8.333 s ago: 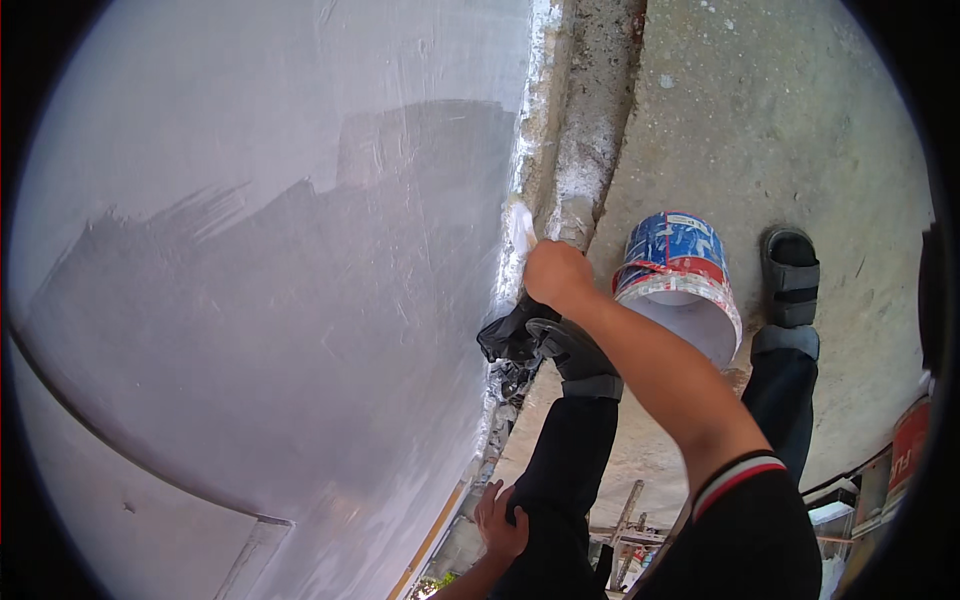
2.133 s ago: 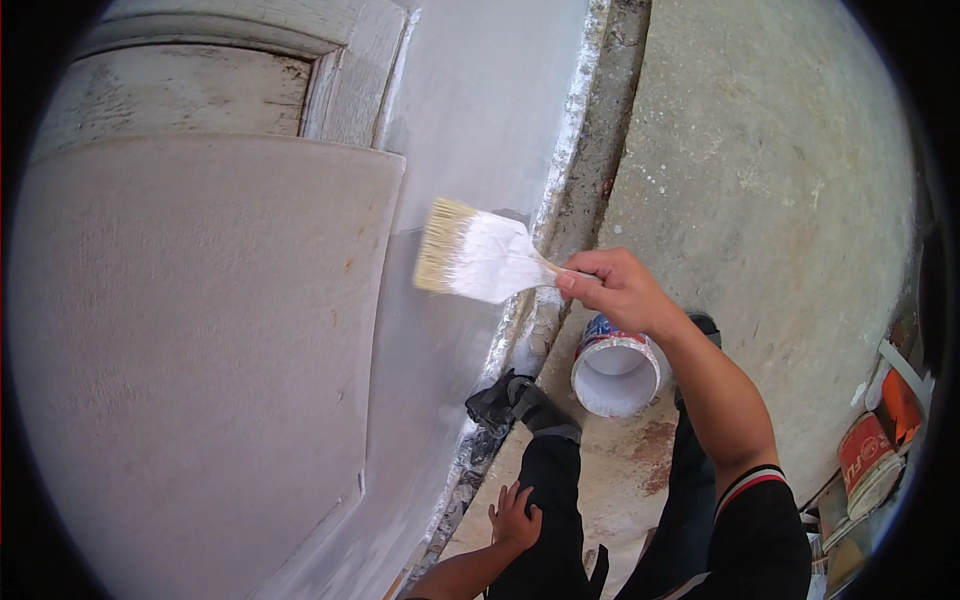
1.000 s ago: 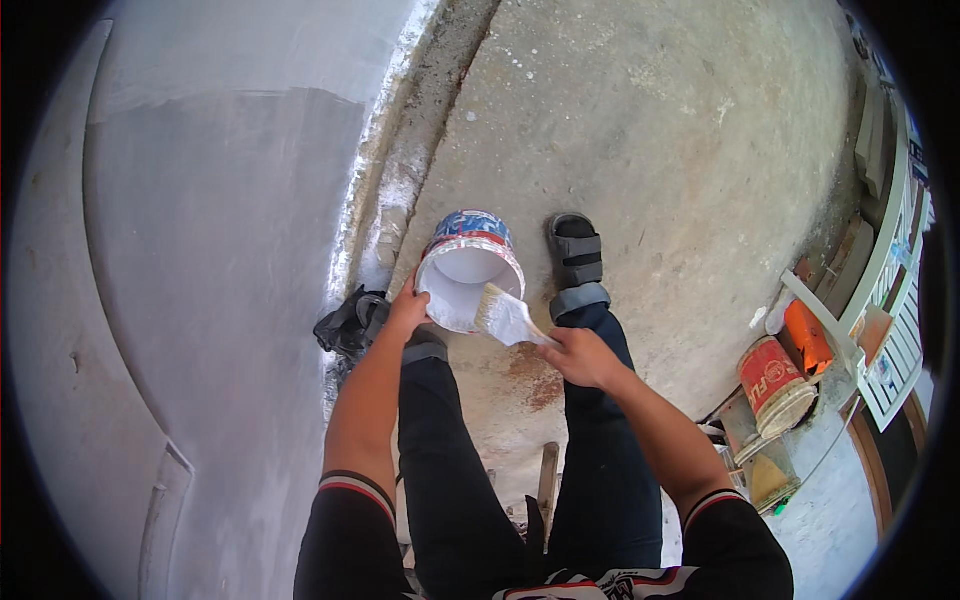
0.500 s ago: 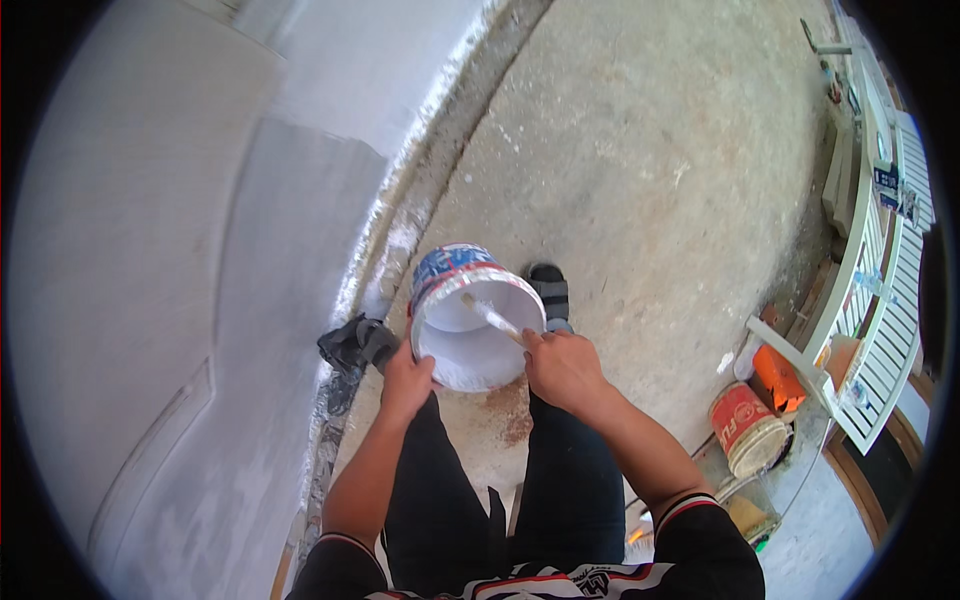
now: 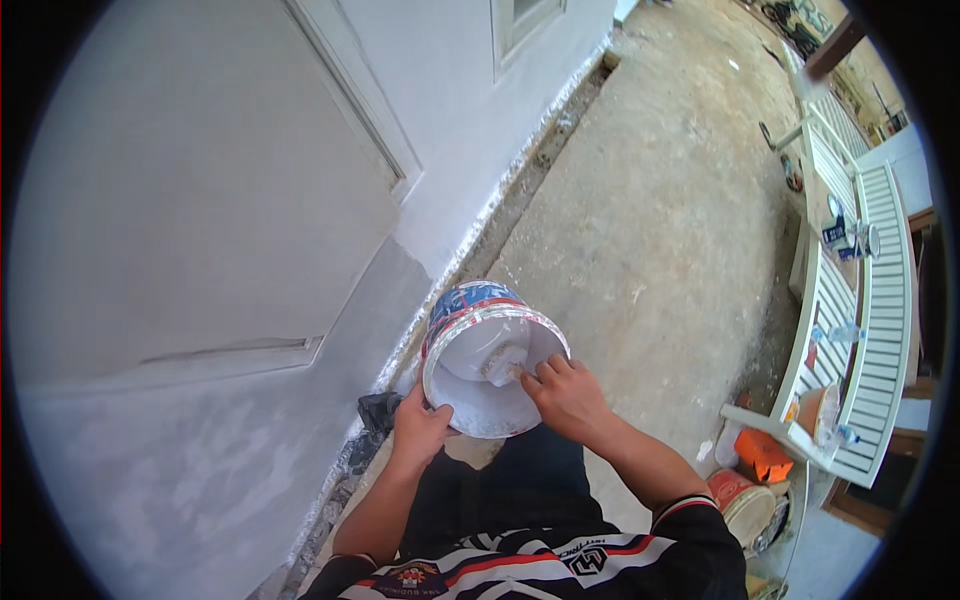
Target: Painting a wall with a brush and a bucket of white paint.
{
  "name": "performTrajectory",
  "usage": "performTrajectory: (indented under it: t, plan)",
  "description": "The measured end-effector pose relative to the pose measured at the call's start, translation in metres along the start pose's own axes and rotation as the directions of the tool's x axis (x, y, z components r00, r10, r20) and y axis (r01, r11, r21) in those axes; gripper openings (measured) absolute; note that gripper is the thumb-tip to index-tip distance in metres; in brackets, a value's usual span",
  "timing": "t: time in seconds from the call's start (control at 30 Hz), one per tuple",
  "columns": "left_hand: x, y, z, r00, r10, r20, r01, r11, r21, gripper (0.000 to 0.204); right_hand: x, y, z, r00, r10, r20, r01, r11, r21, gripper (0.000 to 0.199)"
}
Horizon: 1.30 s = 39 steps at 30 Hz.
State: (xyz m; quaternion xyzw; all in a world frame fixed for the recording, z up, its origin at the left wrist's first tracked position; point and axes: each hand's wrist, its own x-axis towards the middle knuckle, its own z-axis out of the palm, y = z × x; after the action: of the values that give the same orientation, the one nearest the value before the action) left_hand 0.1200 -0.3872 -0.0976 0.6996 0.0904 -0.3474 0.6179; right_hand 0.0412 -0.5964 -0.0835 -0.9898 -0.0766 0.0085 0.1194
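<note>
A round paint bucket (image 5: 472, 297), blue and red outside and smeared white, tilts with its mouth toward me. White paint (image 5: 490, 411) coats its inner wall and lies in its lower part. My left hand (image 5: 420, 428) grips the bucket's near left rim, thumb over the edge. My right hand (image 5: 568, 400) is closed around the handle of a paint-covered paintbrush (image 5: 507, 366) at the right of the opening. The brush's head is inside the bucket; most of its handle is hidden by my fingers.
A white wall (image 5: 480, 130) with a grey unpainted patch (image 5: 395, 285) runs along my left, beside a large pale panel (image 5: 200, 220). Concrete floor (image 5: 640, 220) stretches ahead. On the right stand a white slatted bench (image 5: 880, 300), an orange box (image 5: 763, 456) and a red-and-cream bucket (image 5: 742, 503).
My view has swung up and ahead, showing more wall and bench. The brush has turned in the bucket, its broad head now facing me. Both hands keep their hold.
</note>
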Motion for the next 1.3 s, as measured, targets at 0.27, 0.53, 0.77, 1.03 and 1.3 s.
performTrajectory:
  t: [0.27, 0.53, 0.77, 1.03, 1.3]
  plan:
    - [-0.073, 0.038, 0.033, 0.991, 0.053, -0.12, -0.058, 0.997, -0.044, 0.047, -0.005, 0.0, -0.06, 0.974, -0.223, 0.024, 0.225, 0.972, -0.072, 0.014]
    - [-0.126, 0.036, 0.061, 0.972, 0.06, -0.226, -0.096, 0.984, -0.148, 0.052, -0.008, -0.003, -0.094, 0.914, -0.353, 0.201, 0.378, 0.921, -0.099, 0.014]
    - [-0.156, 0.049, 0.065, 0.948, 0.16, -0.277, -0.212, 0.962, -0.17, 0.072, -0.014, -0.017, -0.141, 0.913, -0.389, 0.126, 0.406, 0.899, -0.167, 0.014]
    - [-0.152, 0.065, 0.067, 0.95, 0.188, -0.25, -0.248, 0.94, -0.235, 0.069, -0.019, -0.023, -0.162, 0.939, -0.337, 0.068, 0.343, 0.905, -0.252, 0.014]
    - [-0.153, 0.08, 0.066, 0.936, 0.262, -0.234, -0.314, 0.922, -0.225, 0.069, -0.004, -0.02, -0.166, 0.939, -0.342, 0.015, 0.33, 0.894, -0.303, 0.013]
